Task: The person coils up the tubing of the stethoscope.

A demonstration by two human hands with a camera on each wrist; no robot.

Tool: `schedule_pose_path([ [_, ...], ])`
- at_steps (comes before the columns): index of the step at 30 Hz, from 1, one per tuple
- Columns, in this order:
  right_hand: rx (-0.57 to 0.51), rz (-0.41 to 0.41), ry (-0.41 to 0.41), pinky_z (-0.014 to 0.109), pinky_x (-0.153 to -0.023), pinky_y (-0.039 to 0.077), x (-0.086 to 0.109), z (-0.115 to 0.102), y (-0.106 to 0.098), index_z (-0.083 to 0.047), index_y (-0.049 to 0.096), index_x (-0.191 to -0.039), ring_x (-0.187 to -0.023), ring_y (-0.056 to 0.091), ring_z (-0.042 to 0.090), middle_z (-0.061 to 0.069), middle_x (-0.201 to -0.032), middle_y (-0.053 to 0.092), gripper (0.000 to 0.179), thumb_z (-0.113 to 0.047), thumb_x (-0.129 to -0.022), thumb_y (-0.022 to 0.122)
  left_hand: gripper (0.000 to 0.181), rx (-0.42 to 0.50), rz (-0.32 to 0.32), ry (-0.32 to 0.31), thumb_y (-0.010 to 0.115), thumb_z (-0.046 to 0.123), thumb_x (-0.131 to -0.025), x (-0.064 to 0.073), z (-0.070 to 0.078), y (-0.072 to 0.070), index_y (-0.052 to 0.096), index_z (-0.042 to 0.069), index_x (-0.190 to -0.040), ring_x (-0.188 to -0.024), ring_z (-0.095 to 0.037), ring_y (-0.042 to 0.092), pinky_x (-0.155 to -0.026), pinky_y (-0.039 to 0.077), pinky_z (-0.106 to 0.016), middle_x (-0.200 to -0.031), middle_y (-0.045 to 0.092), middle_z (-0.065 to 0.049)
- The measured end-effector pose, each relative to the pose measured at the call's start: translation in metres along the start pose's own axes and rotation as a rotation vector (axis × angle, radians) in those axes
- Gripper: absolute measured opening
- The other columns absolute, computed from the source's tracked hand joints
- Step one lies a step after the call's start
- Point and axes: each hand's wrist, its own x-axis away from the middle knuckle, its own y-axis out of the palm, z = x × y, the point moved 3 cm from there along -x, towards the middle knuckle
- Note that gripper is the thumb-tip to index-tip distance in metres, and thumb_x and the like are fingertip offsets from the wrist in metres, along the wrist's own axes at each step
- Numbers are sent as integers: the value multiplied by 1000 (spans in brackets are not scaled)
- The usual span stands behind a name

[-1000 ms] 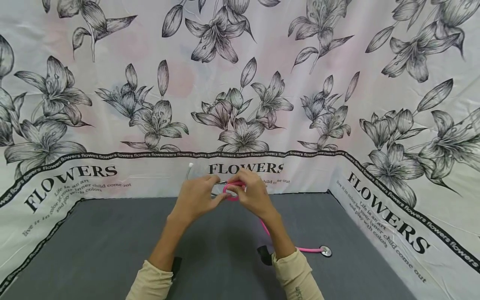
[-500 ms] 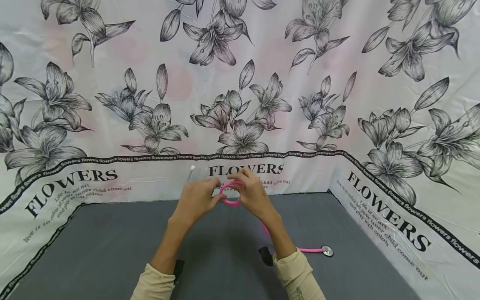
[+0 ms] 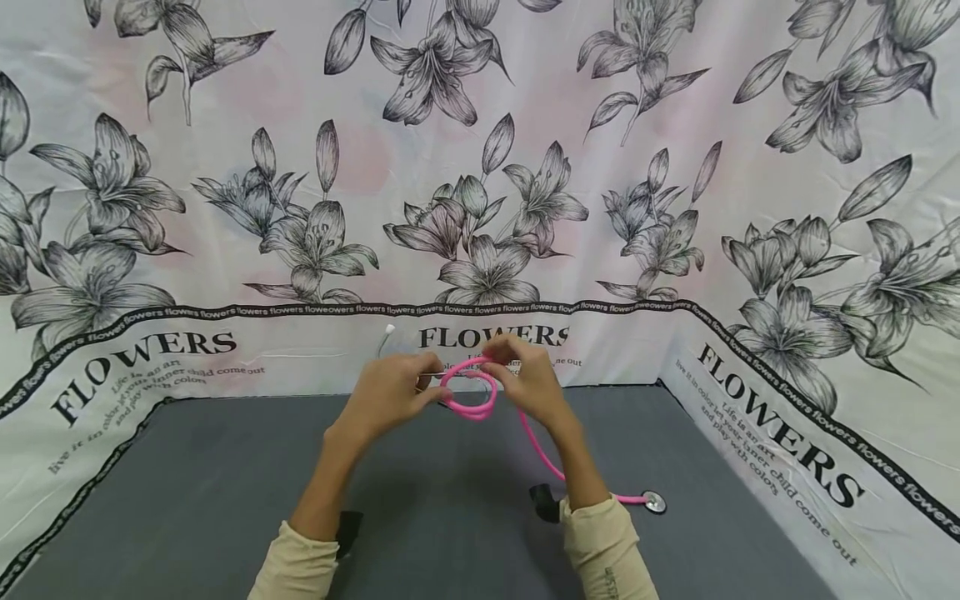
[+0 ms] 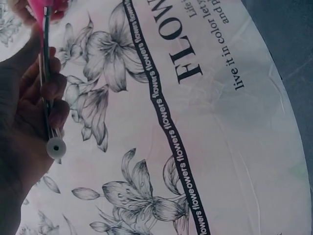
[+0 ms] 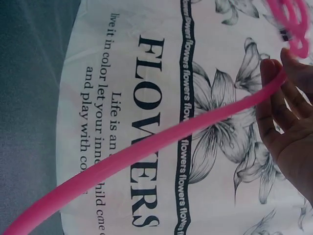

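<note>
— What is changing over there?
— The right hand [image 3: 528, 385] is easing away from the left hand [image 3: 386, 393], and the pink loops [image 3: 474, 412] are showing more fully than a moment ago. For the work in hand, I'd say the coil is looking rounder but loose, needing both hands.
— How are they gripping?
— The left is curling its fingers round the metal tubes [image 4: 46, 54], a white ear tip [image 4: 56, 148] poking out. The right is pinching the pink tube [image 5: 146, 149] between thumb and fingers.
— And the stethoscope [image 3: 630, 500]?
— Its coil is hanging raised between the hands; the tube is dropping behind the right forearm, and the chestpiece [image 3: 655, 502] is lying on the right of the table, staying put.
— What is surrounding them?
— The grey table [image 3: 225, 483] is reaching back to a white cloth [image 3: 532, 50], which is standing behind and along both sides, carrying black lilies and the word "FLOWERS".
</note>
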Motion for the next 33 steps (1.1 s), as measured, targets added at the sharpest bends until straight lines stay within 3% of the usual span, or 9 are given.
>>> schedule_pose_path([
  [4, -58, 20, 46, 27, -83, 60, 1, 7, -3, -1, 71, -105, -85, 75, 24, 13, -95, 79, 19, 0, -88, 79, 26, 109, 3, 34, 88, 34, -83, -2, 4, -4, 74, 17, -96, -61, -3, 43, -54, 32, -19, -68, 56, 8],
  [8, -134, -15, 74, 26, -86, 60, -3, 9, 5, 0, 71, -106, -88, 77, 29, 16, -98, 79, 18, -3, -89, 79, 23, 198, 13, 40, 87, 29, -85, -3, 4, -9, 74, 15, -96, -63, -3, 44, -57, 34, -20, -70, 56, 6],
  [12, -269, -74, 148, 26, -76, 60, -4, 8, 17, 2, 71, -108, -85, 77, 34, 22, -96, 78, 17, -5, -93, 77, 19, 288, 34, 25, 86, 23, -86, -3, 4, -13, 73, 14, -96, -62, -2, 47, -58, 38, -20, -72, 60, 5],
  [16, -341, -100, 192, 25, -72, 61, 1, 5, 27, 4, 73, -107, -82, 76, 18, 25, -97, 77, 15, -3, -95, 74, 21, 342, 72, 4, 85, 19, -87, -2, 5, -14, 74, 10, -102, -62, -4, 48, -58, 39, -20, -74, 62, 2],
  [20, -408, -177, 186, 26, -79, 62, 4, -1, 40, 8, 73, -109, -81, 74, 4, 28, -95, 77, 16, -2, -97, 70, 23, 367, 144, -89, 85, 16, -87, -2, 4, -11, 74, 6, -105, -63, -8, 52, -59, 41, -20, -76, 68, -3],
  [24, -518, -207, 226, 31, -80, 64, 4, -5, 49, 11, 73, -112, -76, 76, 8, 31, -91, 75, 20, -3, -100, 67, 25, 357, 240, -173, 85, 17, -87, -2, 2, -9, 74, 3, -104, -69, -15, 70, -63, 56, -28, -86, 79, -9],
  [28, -559, -193, 245, 31, -78, 64, 4, -7, 50, 10, 74, -112, -73, 77, 11, 30, -87, 76, 19, -3, -99, 68, 27, 323, 320, -199, 86, 20, -85, -3, 0, -8, 75, 3, -103, -76, -23, 79, -67, 62, -39, -93, 82, -12],
  [33, -605, -261, 291, 30, -78, 64, 4, -10, 51, 8, 74, -109, -74, 77, 14, 19, -85, 78, 19, -8, -99, 70, 27, 268, 405, -209, 87, 21, -85, -3, 0, -7, 75, 3, -101, -69, -23, 76, -58, 54, -31, -85, 80, -12],
])
